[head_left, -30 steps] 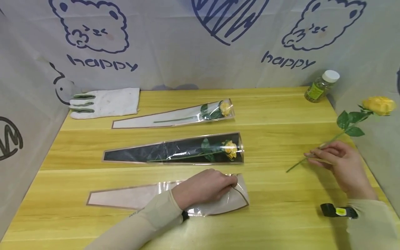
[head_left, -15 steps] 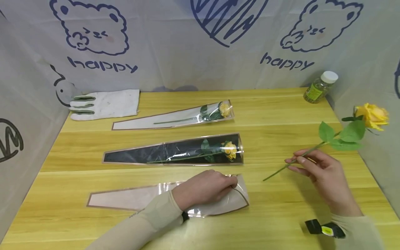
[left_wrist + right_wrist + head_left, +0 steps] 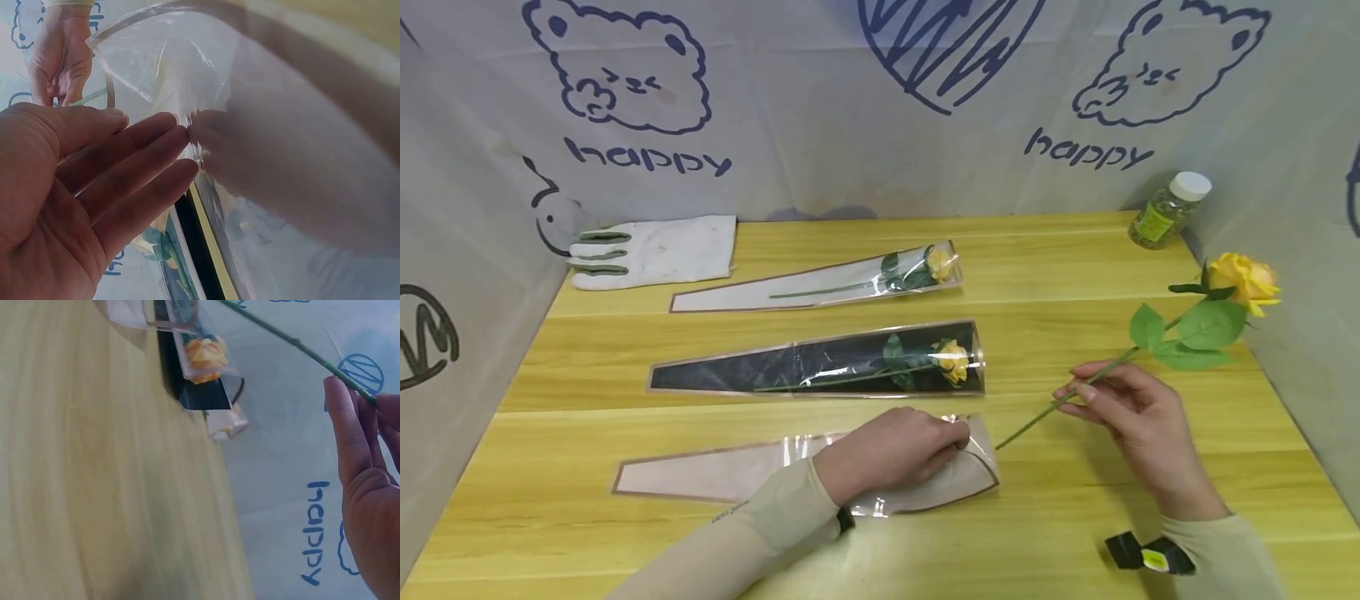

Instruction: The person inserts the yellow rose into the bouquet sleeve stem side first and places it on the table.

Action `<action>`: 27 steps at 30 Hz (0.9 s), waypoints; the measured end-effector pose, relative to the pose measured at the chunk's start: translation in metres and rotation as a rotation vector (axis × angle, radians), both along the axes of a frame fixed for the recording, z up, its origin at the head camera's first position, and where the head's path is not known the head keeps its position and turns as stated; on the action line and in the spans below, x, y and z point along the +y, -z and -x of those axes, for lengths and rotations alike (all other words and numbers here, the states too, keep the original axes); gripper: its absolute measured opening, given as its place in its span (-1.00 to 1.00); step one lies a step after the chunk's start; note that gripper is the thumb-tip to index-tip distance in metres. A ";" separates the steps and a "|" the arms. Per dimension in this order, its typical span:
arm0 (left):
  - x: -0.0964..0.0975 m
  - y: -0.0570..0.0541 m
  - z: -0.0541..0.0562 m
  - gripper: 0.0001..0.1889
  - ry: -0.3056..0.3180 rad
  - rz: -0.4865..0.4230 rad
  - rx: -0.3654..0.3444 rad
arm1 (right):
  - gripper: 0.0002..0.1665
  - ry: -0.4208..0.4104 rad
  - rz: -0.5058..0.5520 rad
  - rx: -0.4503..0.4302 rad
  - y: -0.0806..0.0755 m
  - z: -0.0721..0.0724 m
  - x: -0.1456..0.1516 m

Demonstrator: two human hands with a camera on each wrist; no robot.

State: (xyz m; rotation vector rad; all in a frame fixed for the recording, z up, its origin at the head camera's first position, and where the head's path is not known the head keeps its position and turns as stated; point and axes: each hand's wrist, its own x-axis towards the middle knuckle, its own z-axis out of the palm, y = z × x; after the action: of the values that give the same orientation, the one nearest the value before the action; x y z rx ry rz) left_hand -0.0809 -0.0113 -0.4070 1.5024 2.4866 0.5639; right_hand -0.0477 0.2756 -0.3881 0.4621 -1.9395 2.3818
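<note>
My left hand pinches the upper edge at the wide end of a clear-fronted pale flower sleeve; in the left wrist view its fingers lie against the film, which bulges open. To the right, my right hand holds a yellow rose by its green stem between thumb and fingers. The bloom points up and right. The stem's lower tip is at the sleeve's mouth in the head view; whether it is inside I cannot tell. In the right wrist view the stem slants above the table.
Behind lie a black sleeve and a white sleeve, each with a yellow rose inside. A white glove is at the back left, a lidded jar at the back right. Printed cloth walls border the wooden table.
My right hand has moved left with the rose, bringing the stem tip to the pale sleeve's mouth. The left hand has stayed on the sleeve's edge.
</note>
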 end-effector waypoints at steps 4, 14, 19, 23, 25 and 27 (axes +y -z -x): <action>0.001 0.000 0.000 -0.90 0.000 -0.001 0.000 | -0.80 0.007 -0.032 0.009 0.004 0.001 -0.006; 0.000 0.001 0.000 -0.90 0.002 -0.019 0.014 | -0.80 -0.028 -0.025 -0.012 0.018 0.000 -0.019; 0.002 0.000 0.000 -0.88 -0.012 -0.026 0.011 | -0.83 -0.069 -0.037 -0.023 0.024 -0.001 -0.024; 0.005 -0.001 0.000 -0.87 -0.028 -0.022 0.031 | -0.83 -0.079 -0.033 -0.043 0.027 0.000 -0.027; 0.006 -0.002 0.000 -0.87 -0.040 -0.018 0.042 | -0.83 -0.076 -0.029 -0.054 0.028 0.000 -0.029; 0.007 -0.004 0.000 -0.87 -0.054 -0.013 0.048 | -0.82 -0.071 -0.026 -0.064 0.029 0.000 -0.030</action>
State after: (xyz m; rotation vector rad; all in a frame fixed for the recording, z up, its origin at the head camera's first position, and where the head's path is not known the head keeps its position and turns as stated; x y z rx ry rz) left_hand -0.0806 -0.0045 -0.4033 1.4746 2.5710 0.5611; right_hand -0.0478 0.2454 -0.4175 0.4698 -2.0160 2.4459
